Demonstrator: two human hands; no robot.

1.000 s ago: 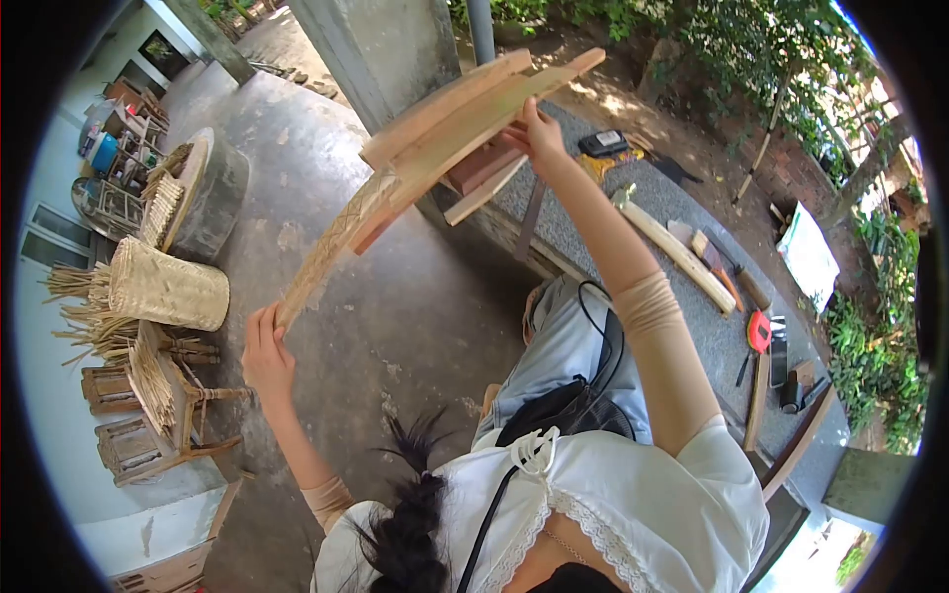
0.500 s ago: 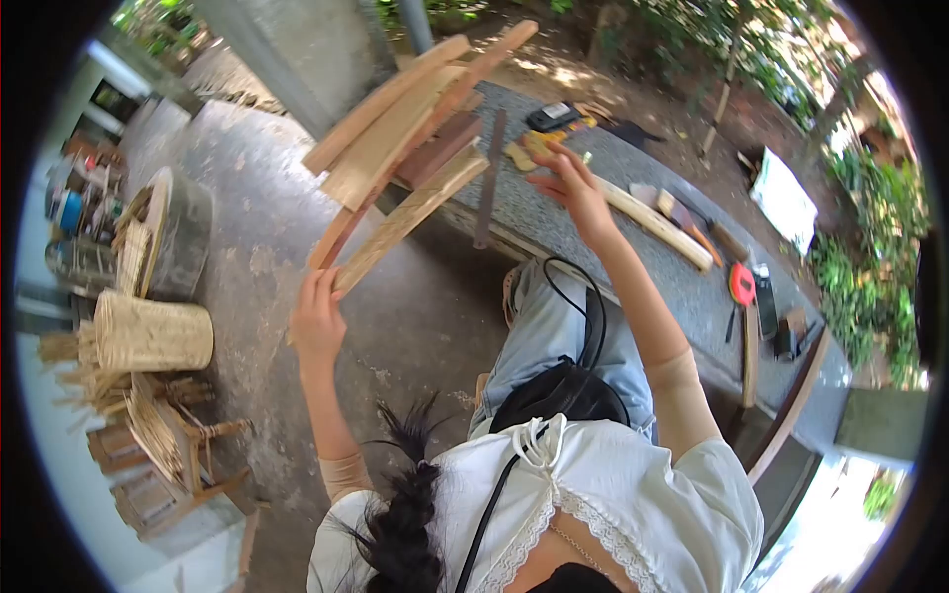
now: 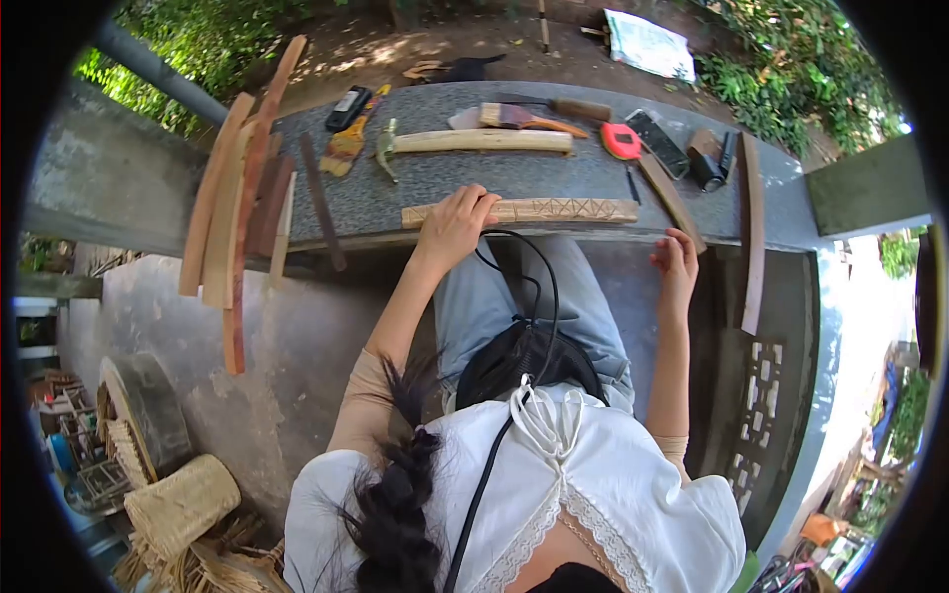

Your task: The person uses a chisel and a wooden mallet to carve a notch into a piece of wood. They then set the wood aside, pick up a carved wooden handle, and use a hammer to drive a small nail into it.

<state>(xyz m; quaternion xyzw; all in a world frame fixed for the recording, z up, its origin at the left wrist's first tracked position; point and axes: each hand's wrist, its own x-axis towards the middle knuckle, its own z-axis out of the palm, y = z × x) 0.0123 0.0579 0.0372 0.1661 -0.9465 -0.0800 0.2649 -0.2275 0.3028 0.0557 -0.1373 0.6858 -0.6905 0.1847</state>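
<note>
My left hand (image 3: 459,225) is closed on a wooden strip (image 3: 568,210) marked with triangles and crossing lines, which lies along the near edge of the stone ledge (image 3: 376,203). My right hand (image 3: 676,259) hangs off the ledge's near edge with its fingers curled; whether they hold anything is too small to tell. Close to it a plain wooden stick (image 3: 672,203) lies slanted. Behind the marked strip is a hammer (image 3: 474,141) with a pale wooden handle.
Several wooden boards (image 3: 219,227) overhang the ledge at left, beside a dark strip (image 3: 320,203). Farther back lie brushes (image 3: 346,143), a red tape measure (image 3: 621,141), a phone (image 3: 657,144) and a chisel-like tool (image 3: 578,109). Another long board (image 3: 753,232) overhangs at right.
The view has turned right. My left hand has left the board pile at left and is now on the marked strip. My right hand has moved from near the hammer to the ledge's near edge.
</note>
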